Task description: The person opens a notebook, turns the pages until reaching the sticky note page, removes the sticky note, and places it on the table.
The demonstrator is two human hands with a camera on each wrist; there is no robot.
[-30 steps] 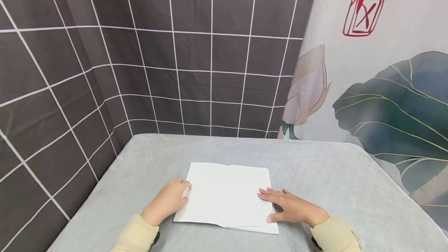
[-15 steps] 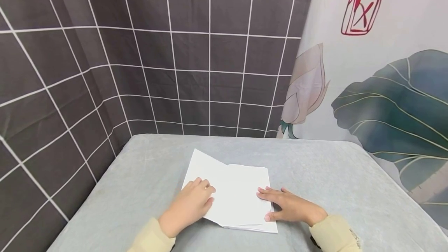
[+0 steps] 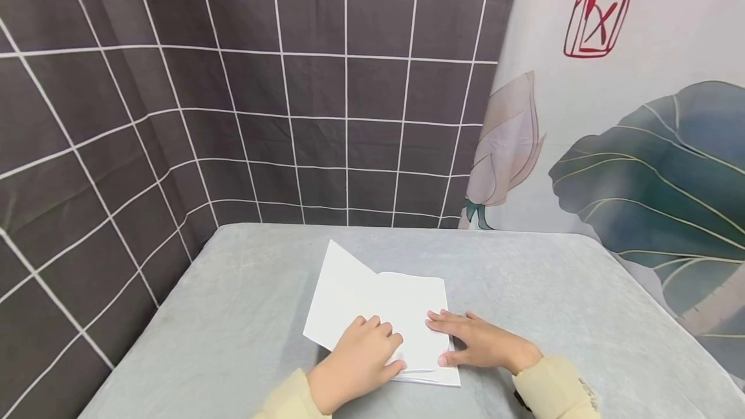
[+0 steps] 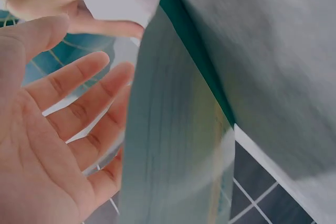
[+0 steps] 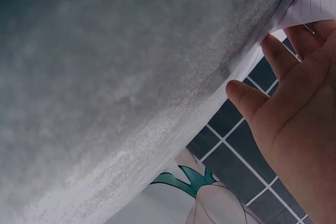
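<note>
"On the near half of the pale grey, cloth-covered counter, what lies in front of you?"

"A white paper notebook, spread out a little right of centre. Its right side lies flat, while its left side stands tilted up off the cloth, the far left corner highest."

"And your left hand?"

"My left hand is over the near part of the notebook, crossing in front of the tilted side, back upward in the head view. The left wrist view shows the palm bare and the fingers loosely spread, the thumb well apart from them. The fingertips come up to the edge of the raised side. I have no grip on it there, and how firmly they touch I cannot tell."

"What does that closer view show of the paper?"

"Faint ruled lines, and a dark green strip along one edge."

"Your right hand?"

"My right hand rests across the right edge of the notebook, fingers extended and thumb apart, nearer to me. It lies on the page without gripping it."

"What is around you?"

"Cream sleeves on both arms. Beyond the far edge hangs a dark grey curtain with a white grid; to the right of it, a white curtain with a lotus print."
</note>
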